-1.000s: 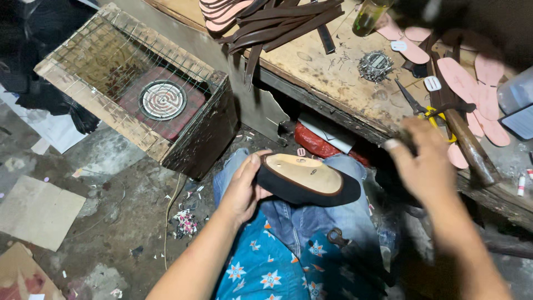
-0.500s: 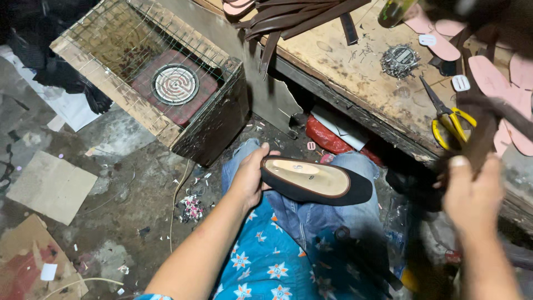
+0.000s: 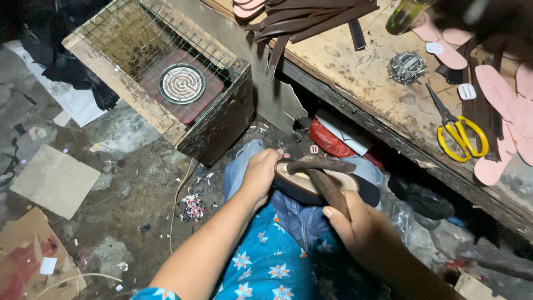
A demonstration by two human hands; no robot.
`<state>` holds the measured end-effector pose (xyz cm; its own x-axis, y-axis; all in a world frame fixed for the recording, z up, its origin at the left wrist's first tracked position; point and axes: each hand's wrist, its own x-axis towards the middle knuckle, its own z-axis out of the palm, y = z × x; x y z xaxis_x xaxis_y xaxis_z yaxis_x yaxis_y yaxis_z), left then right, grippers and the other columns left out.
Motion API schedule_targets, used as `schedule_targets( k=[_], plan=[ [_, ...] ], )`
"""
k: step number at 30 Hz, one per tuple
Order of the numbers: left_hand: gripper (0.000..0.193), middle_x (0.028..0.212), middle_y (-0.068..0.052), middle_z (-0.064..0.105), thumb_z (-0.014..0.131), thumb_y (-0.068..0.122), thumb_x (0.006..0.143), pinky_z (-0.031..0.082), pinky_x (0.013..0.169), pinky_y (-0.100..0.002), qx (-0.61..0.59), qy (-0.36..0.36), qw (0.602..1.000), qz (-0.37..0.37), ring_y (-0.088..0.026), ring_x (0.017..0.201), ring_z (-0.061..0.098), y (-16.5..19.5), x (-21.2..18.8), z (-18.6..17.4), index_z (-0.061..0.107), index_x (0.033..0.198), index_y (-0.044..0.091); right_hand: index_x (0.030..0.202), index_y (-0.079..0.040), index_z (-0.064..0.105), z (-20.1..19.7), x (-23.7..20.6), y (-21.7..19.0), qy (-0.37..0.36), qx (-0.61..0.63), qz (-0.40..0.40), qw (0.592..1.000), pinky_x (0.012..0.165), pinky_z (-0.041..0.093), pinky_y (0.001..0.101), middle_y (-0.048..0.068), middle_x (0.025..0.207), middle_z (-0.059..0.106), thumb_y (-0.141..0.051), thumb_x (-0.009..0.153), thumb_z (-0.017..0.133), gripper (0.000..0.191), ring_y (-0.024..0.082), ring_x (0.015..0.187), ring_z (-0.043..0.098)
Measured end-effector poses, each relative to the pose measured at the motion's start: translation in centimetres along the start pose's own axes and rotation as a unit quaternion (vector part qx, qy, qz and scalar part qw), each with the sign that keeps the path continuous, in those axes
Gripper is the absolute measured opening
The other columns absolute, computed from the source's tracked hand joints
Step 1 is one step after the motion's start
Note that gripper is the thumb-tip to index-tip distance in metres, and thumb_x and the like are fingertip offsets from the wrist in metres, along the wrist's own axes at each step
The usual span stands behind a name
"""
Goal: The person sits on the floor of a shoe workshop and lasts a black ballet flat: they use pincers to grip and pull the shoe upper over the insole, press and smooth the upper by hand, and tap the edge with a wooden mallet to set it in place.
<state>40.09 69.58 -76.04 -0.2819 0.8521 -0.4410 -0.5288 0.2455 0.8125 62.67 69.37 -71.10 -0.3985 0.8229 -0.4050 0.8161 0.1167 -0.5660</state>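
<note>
Fingers of the right hand [image 3: 363, 230]: wrapped shut around the wooden handle of a hammer [image 3: 325, 178], thumb lying along the shaft; the dark head rests across the shoe sole [image 3: 325, 186], touching its tan face. The grip sits low on the handle, which appears to give reach over the sole.

Fingers of the left hand [image 3: 261, 175]: curled closed over the heel end of the shoe sole, at 9 o'clock from the hammer head, apparently to steady the piece on the lap against the tool.

Shoe sole: black-edged, tan on top, lying flat across the knees, between the two hands; right hand at its 5 o'clock, left hand at its 9 o'clock.

Lap: blue jeans [image 3: 302, 219] and a blue flowered garment [image 3: 266, 266], directly under the sole.

Tabletop [image 3: 344, 72]: worn wood, at 12 to 2 o'clock from the hands, well apart. Carries yellow-handled scissors [image 3: 461, 136], a pile of small nails [image 3: 407, 68], pink insole cut-outs [image 3: 497, 91], dark leather strips [image 3: 311, 16] hanging over the edge, and a green bottle [image 3: 401, 16].

Wire-topped wooden box [image 3: 161, 83]: at 10 o'clock, on the floor, holding a round coil heater [image 3: 182, 84].

Floor [image 3: 127, 189]: grey, littered with cardboard pieces [image 3: 54, 180] and scraps at 8 to 9 o'clock.
</note>
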Motion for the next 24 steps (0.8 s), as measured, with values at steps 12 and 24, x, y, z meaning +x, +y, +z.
schedule_targets(
  k=[12, 24],
  plan=[
    [0.050, 0.113, -0.005, 0.072, 0.059, 0.049, 0.095, 0.062, 0.082, -0.040, 0.029, -0.073, 0.989, -0.126, -0.017, 0.098, 0.072, 0.6, -0.6, -1.8, 0.062, 0.127, 0.010, 0.151, -0.015, 0.060, -10.6, 7.3, 14.2, 0.333, -0.223, 0.076, 0.913, 0.092, 0.050, 0.0538, 0.027, 0.124, 0.061, -0.034, 0.097, 0.072, 0.059, 0.046, 0.111, 0.061],
    [0.054, 0.110, -0.008, 0.071, 0.050, 0.052, 0.097, 0.063, 0.070, -0.036, 0.243, -0.075, 0.963, -0.091, -0.018, 0.090, 0.070, -0.7, 0.4, -2.6, 0.063, 0.130, 0.011, 0.133, -0.005, 0.064, -6.7, 7.2, 14.2, 0.239, -0.111, -0.259, 0.929, 0.112, 0.042, 0.0475, 0.018, 0.139, 0.059, -0.031, 0.081, 0.080, 0.060, 0.037, 0.131, 0.054]
  ],
)
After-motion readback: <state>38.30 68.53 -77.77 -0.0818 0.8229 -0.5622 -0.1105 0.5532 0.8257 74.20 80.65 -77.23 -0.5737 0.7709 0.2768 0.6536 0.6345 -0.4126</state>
